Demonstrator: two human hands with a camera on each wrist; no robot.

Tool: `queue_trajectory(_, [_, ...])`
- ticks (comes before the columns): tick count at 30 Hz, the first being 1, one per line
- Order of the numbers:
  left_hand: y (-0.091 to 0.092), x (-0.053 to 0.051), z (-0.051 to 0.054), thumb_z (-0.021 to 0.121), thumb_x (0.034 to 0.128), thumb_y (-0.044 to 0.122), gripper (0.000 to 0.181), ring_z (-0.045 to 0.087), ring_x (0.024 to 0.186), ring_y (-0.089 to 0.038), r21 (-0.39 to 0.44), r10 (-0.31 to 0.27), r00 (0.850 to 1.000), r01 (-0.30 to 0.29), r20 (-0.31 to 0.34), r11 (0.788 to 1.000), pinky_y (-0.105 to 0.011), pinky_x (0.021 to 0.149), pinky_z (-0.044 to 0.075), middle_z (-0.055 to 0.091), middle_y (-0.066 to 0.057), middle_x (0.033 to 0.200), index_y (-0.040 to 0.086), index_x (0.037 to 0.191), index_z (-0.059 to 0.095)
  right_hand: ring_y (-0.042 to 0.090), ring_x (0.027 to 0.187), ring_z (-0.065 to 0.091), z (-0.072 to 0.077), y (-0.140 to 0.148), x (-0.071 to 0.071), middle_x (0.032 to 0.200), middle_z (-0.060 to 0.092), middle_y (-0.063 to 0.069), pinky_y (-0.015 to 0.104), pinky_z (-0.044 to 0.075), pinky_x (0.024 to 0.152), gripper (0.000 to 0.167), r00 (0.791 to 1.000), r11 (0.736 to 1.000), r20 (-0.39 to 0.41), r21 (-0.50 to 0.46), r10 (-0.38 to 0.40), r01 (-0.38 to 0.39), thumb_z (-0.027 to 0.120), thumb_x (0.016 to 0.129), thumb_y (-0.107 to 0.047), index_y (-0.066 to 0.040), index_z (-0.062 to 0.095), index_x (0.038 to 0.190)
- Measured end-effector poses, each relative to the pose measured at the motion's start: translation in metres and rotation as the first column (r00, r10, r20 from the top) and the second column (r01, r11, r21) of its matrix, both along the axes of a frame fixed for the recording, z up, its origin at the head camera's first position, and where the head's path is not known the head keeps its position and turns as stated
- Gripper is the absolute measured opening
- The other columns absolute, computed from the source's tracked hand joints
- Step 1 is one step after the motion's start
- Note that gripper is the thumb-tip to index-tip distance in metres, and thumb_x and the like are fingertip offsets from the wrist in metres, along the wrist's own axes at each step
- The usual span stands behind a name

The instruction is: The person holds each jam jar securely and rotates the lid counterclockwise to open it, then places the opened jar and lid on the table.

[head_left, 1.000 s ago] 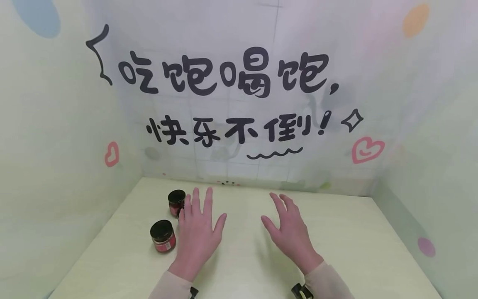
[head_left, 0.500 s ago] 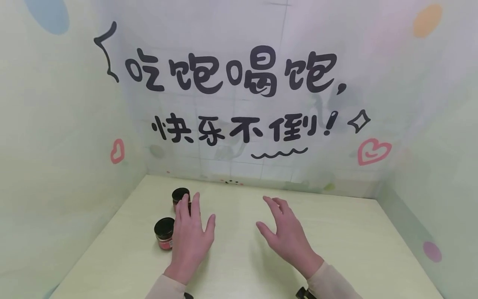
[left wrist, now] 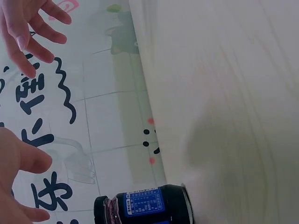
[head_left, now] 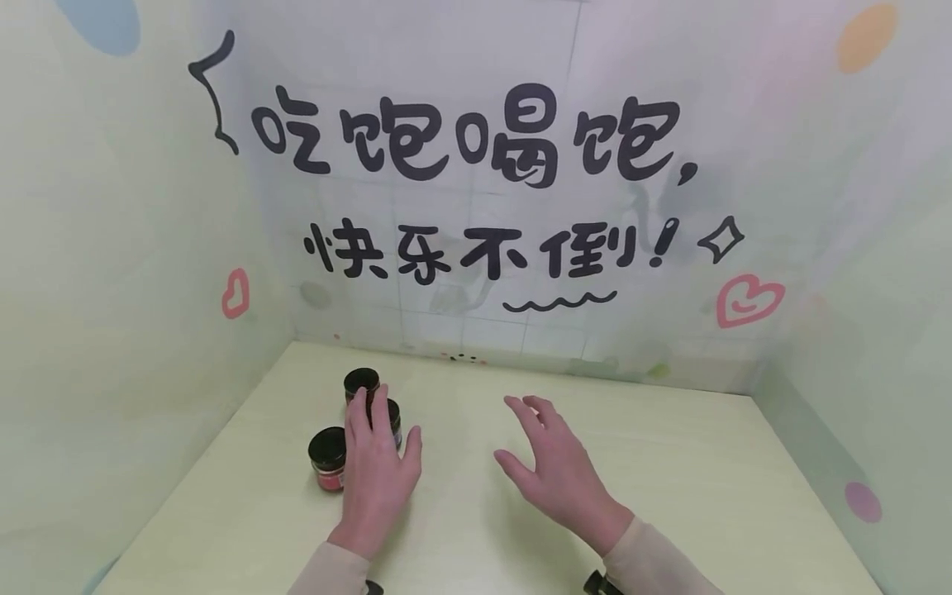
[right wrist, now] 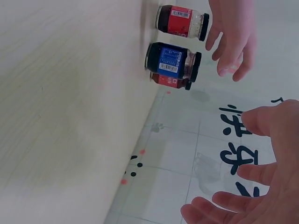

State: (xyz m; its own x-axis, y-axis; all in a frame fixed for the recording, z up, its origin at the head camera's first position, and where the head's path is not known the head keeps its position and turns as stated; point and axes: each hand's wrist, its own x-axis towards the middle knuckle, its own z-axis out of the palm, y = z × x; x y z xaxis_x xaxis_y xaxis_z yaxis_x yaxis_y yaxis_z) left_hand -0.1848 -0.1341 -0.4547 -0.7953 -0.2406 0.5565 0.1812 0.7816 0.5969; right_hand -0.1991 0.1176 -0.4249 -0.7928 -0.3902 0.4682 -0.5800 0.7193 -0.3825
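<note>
Three dark-lidded jars stand on the left half of the table: a red-labelled one (head_left: 328, 459) nearest, another (head_left: 361, 382) at the back, and a blue-labelled one (right wrist: 171, 60) between them and to the right. My left hand (head_left: 375, 483) hovers above and in front of them, fingers apart and holding nothing, hiding part of each jar. To the right, my right hand (head_left: 568, 475) is raised over the table with bent, spread fingers and nothing in it. In the left wrist view the blue-labelled jar (left wrist: 144, 205) is near the lower edge.
The pale table (head_left: 692, 487) meets a printed backdrop (head_left: 476, 322) at its rear edge. Similar backdrop panels rise at the left and right sides. A dark band shows at each wrist by the sleeves.
My left hand has drawn its fingers closer together and shifted left relative to the jars, leaving more of the blue-labelled jar in view. My right hand has moved somewhat left.
</note>
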Motion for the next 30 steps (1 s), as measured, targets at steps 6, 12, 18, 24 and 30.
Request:
queue_trajectory(6, [-0.002, -0.001, -0.005, 0.072, 0.09, 0.021, 0.077, 0.025, 0.143, -0.045, 0.048, 0.005, 1.0, -0.006, 0.022, 0.999, -0.063, 0.106, 0.035, 0.023, -0.029, 0.156, 0.004, 0.153, 0.032, 0.025, 0.114, 0.059, -0.002, -0.006, 0.002, 0.142, 0.047, 0.007, 0.046, 0.053, 0.084, 0.065, 0.999, 0.999, 0.034, 0.024, 0.023, -0.024, 0.068, 0.094, -0.042, -0.023, 0.044, 0.151])
queue_trajectory(12, [-0.003, -0.003, -0.009, 0.072, 0.09, 0.019, 0.086, 0.031, 0.139, -0.045, 0.125, 0.012, 0.999, -0.017, 0.042, 0.992, -0.064, 0.105, 0.036, 0.026, -0.029, 0.153, 0.006, 0.158, 0.021, 0.024, 0.116, 0.058, -0.003, -0.011, 0.003, 0.145, 0.045, 0.008, 0.046, 0.053, 0.084, 0.065, 0.998, 0.998, 0.05, 0.047, 0.047, -0.049, 0.067, 0.094, -0.043, -0.025, 0.043, 0.152])
queue_trajectory(18, [-0.001, -0.003, -0.014, 0.073, 0.0896, 0.014, 0.089, 0.042, 0.133, -0.042, 0.195, 0.005, 1.0, -0.008, 0.018, 0.981, -0.061, 0.102, 0.041, 0.027, -0.021, 0.155, 0.012, 0.159, 0.017, 0.023, 0.116, 0.058, -0.003, -0.015, 0.004, 0.146, 0.045, 0.008, 0.045, 0.053, 0.084, 0.065, 0.996, 0.995, 0.059, 0.074, 0.066, -0.07, 0.067, 0.094, -0.043, -0.025, 0.043, 0.151])
queue_trajectory(24, [0.005, -0.004, -0.021, 0.071, 0.0913, 0.014, 0.09, 0.037, 0.137, -0.046, 0.282, -0.002, 0.997, -0.019, 0.076, 0.959, -0.061, 0.107, 0.035, 0.019, -0.024, 0.159, 0.01, 0.16, 0.013, 0.022, 0.115, 0.057, -0.004, -0.018, 0.005, 0.146, 0.045, 0.008, 0.044, 0.054, 0.082, 0.066, 0.995, 0.991, 0.045, 0.104, 0.083, -0.088, 0.067, 0.094, -0.043, -0.024, 0.042, 0.152])
queue_trajectory(30, [0.008, -0.007, -0.025, 0.071, 0.0909, 0.014, 0.095, 0.035, 0.138, -0.047, 0.39, 0.037, 0.994, -0.075, 0.104, 0.918, -0.061, 0.109, 0.032, 0.016, -0.024, 0.161, 0.008, 0.161, 0.006, 0.021, 0.115, 0.056, -0.004, -0.019, 0.004, 0.147, 0.044, 0.008, 0.044, 0.053, 0.08, 0.066, 0.994, 0.988, 0.051, 0.122, 0.095, -0.1, 0.067, 0.094, -0.044, -0.024, 0.041, 0.152])
